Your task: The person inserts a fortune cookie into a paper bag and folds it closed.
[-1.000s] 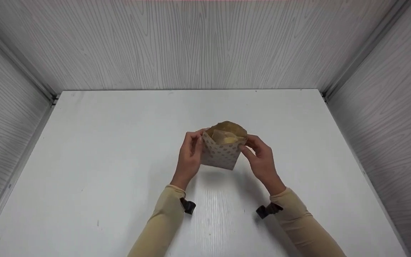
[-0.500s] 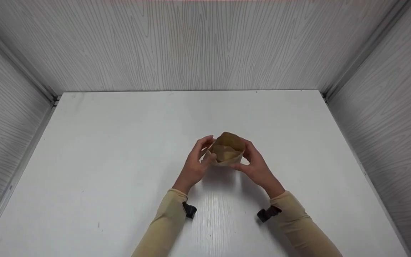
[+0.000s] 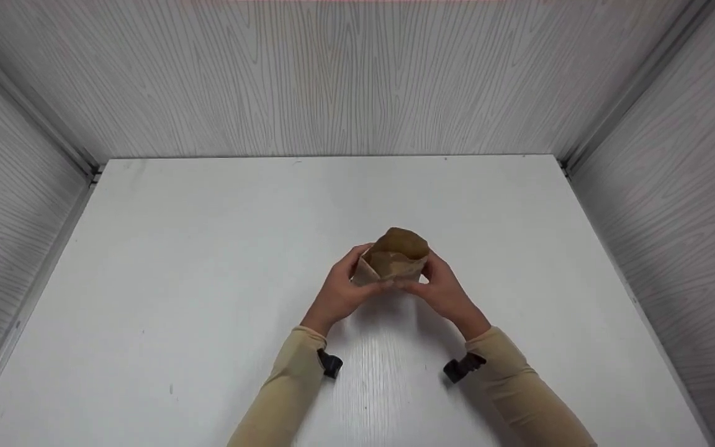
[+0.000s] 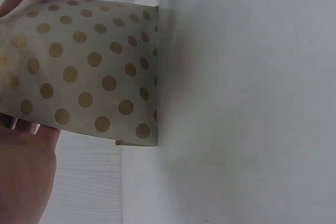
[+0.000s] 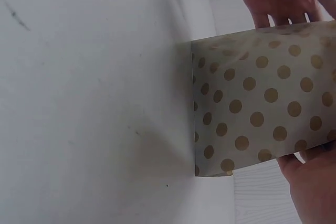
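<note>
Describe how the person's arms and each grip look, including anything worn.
The left sleeve and right sleeve are pale yellow-beige and fairly snug, with creases, ending at the wrists. A small black device sits at each wrist. The left grip and right grip are ungloved.

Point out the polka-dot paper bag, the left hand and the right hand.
Polka-dot paper bag [image 4: 84, 73]: left wrist view, middle of its dotted side.
Left hand [image 3: 337, 292]: head view, middle of the visible hand.
Right hand [image 3: 447, 290]: head view, middle of the visible hand.

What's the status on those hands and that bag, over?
Left hand and right hand both grip the bag. Bag's mouth open. No obstruction seen.
</note>
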Demonstrator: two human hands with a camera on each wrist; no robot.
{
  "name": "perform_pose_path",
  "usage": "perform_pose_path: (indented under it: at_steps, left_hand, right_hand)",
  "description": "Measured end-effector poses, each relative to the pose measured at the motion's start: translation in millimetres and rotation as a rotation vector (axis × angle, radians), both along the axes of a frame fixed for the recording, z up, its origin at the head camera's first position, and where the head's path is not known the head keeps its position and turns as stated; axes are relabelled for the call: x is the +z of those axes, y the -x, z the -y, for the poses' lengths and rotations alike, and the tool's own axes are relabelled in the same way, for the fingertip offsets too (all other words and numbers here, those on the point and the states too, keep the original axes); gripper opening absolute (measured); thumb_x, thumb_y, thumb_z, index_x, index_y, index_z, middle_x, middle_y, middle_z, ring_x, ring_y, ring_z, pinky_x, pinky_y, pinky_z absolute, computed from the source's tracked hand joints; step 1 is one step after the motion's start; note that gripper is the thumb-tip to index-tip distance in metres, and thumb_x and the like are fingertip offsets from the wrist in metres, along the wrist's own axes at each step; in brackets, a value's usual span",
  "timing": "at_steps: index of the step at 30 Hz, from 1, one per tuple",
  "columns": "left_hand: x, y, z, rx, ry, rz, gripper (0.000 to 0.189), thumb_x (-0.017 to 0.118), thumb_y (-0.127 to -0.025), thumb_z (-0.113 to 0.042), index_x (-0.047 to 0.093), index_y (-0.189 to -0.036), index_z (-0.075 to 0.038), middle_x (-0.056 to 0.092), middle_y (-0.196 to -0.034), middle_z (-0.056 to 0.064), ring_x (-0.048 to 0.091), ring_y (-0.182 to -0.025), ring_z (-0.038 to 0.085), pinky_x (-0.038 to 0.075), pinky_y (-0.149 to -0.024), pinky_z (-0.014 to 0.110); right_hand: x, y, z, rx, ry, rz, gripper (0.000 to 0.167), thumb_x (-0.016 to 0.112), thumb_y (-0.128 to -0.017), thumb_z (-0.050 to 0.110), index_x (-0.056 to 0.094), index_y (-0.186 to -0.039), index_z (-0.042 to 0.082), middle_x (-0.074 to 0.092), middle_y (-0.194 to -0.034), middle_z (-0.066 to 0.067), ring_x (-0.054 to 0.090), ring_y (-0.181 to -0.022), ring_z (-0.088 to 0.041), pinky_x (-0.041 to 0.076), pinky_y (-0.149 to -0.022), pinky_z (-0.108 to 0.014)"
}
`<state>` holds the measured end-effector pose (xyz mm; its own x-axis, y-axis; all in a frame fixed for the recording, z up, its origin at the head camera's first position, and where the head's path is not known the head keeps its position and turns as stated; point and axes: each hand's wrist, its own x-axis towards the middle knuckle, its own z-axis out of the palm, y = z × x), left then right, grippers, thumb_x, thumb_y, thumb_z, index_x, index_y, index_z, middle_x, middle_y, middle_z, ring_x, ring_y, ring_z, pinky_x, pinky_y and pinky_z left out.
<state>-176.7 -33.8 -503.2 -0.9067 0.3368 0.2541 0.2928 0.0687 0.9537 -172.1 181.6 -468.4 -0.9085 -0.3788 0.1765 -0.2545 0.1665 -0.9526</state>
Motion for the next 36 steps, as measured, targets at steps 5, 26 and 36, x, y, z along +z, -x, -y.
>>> perform_pose_path:
  at_steps: [5, 26, 36]
  left_hand:
    - [1.3, 1.9, -0.2, 0.027, -0.015, -0.016, 0.053, 0.078, -0.087, -0.022, 0.057, -0.135, -0.014, 0.060, -0.128, 0.000, 0.054, -0.118, 0.017, 0.038, -0.105, 0.043]
    - [11.2, 8.2, 3.1, 0.025, -0.185, 0.136, 0.022, 0.064, -0.096, -0.010, 0.072, -0.089, 0.010, 0.060, -0.068, 0.005, 0.055, -0.065, 0.015, 0.049, -0.063, 0.028]
    - [16.1, 8.8, 7.5, 0.035, -0.196, 0.211, 0.024, 0.065, -0.096, -0.017, 0.073, -0.087, 0.004, 0.067, -0.071, 0.006, 0.064, -0.066, 0.015, 0.055, -0.064, 0.030]
  right_hand:
    - [-0.6, 1.3, -0.9, 0.006, 0.047, -0.005, 0.049, 0.071, -0.090, 0.005, 0.053, -0.135, -0.003, 0.061, -0.125, -0.012, 0.057, -0.115, -0.026, 0.045, -0.097, -0.042]
    - [-0.8, 3.9, -5.3, -0.040, 0.091, 0.172, 0.013, 0.068, -0.094, 0.009, 0.068, -0.104, 0.000, 0.070, -0.092, -0.009, 0.066, -0.084, -0.019, 0.054, -0.075, -0.031]
    - [-15.9, 10.6, -20.1, 0.073, 0.139, 0.196, 0.022, 0.060, -0.099, 0.012, 0.065, -0.115, -0.002, 0.069, -0.095, -0.014, 0.066, -0.085, -0.023, 0.054, -0.074, -0.033]
